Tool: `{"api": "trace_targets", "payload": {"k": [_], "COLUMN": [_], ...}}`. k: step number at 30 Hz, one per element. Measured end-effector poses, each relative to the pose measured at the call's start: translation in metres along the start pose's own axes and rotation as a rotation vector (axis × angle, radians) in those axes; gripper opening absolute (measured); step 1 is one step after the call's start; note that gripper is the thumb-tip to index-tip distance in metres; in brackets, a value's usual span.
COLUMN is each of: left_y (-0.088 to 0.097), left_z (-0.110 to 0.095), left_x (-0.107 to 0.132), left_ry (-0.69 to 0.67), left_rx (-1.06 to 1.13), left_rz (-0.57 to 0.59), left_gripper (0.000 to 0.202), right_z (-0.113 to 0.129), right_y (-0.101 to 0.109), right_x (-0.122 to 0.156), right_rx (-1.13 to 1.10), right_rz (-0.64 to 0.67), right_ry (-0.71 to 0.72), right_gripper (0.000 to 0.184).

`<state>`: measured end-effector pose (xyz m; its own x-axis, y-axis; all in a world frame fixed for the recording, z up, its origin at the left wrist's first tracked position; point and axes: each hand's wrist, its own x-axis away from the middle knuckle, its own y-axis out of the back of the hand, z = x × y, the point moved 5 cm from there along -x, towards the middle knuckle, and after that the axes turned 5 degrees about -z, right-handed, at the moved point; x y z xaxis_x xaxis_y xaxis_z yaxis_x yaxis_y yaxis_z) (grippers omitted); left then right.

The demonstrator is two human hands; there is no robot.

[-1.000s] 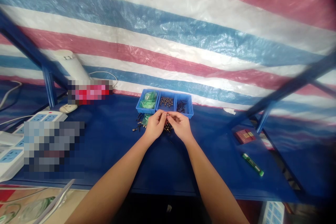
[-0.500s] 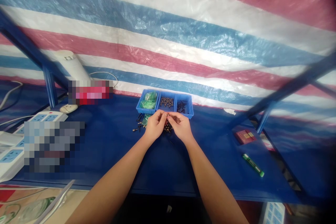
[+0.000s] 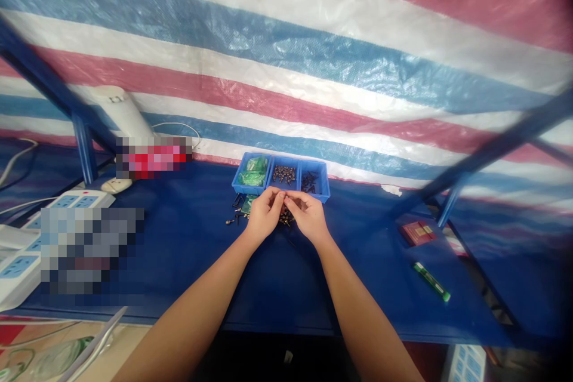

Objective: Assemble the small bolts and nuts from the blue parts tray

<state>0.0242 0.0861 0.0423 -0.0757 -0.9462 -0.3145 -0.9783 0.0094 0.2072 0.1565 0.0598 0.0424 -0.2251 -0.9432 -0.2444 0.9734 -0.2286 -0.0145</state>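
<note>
My left hand (image 3: 265,212) and my right hand (image 3: 308,212) meet fingertip to fingertip just in front of a blue divided bin (image 3: 250,190). Both are pinched closed, and whatever sits between the fingertips is too small to make out. Below and between them lies a loose pile of brass-coloured and black screw-like parts (image 3: 286,218), partly covered by my hands. In the bin, the left compartment holds green plastic packets (image 3: 252,178), the middle one brass-coloured fittings (image 3: 283,175), the right one black screw-like pieces (image 3: 310,181).
A white power strip (image 3: 18,274) and blurred-out items lie at left, with a white cylinder (image 3: 125,113) behind. To the right are a red box (image 3: 418,233) and a green tube-like item (image 3: 431,281). Blue frame posts (image 3: 84,149) flank the blue table (image 3: 179,239); striped sheeting hangs behind.
Hardly anything differs. My fingertips have shifted very slightly where they meet; the bin and the pile stay in place.
</note>
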Motion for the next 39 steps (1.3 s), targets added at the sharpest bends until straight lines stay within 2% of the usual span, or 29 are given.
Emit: {"api": "trace_targets", "payload": {"k": [4,12,19,25,33,39], "left_y": [0.0016,-0.0027,0.0008,-0.003,0.0007,-0.0028], "left_z": [0.0004,0.0002,0.0021,0.0035,0.0005,0.0015], "left_x": [-0.0001,0.0005,0.0003,0.0007,0.0005,0.0006], "left_ry": [-0.009,0.004,0.011,0.014,0.003,0.017], "left_rx": [-0.045,0.098,-0.013,0.107,-0.039,0.103], "left_rz": [-0.001,0.023,0.007,0.008,0.01,0.012], "left_gripper": [0.034,0.025,0.031,0.025,0.032,0.028], "right_z": [0.003,0.0009,0.0049,0.0009,0.004,0.0006], "right_y": [-0.0025,0.0031,-0.0023,0.0034,-0.0008,0.0035], "right_x": [0.0018,-0.0006,0.0014,-0.0009,0.0014,-0.001], "right_rx": [-0.031,0.013,-0.039,-0.019,-0.039,-0.016], "right_rz": [0.007,-0.057,-0.003,-0.071,-0.022,-0.062], "right_ry": [0.007,-0.011,-0.002,-0.013,-0.023,-0.03], "right_gripper": [0.023,0.026,0.024,0.023,0.025,0.025]}}
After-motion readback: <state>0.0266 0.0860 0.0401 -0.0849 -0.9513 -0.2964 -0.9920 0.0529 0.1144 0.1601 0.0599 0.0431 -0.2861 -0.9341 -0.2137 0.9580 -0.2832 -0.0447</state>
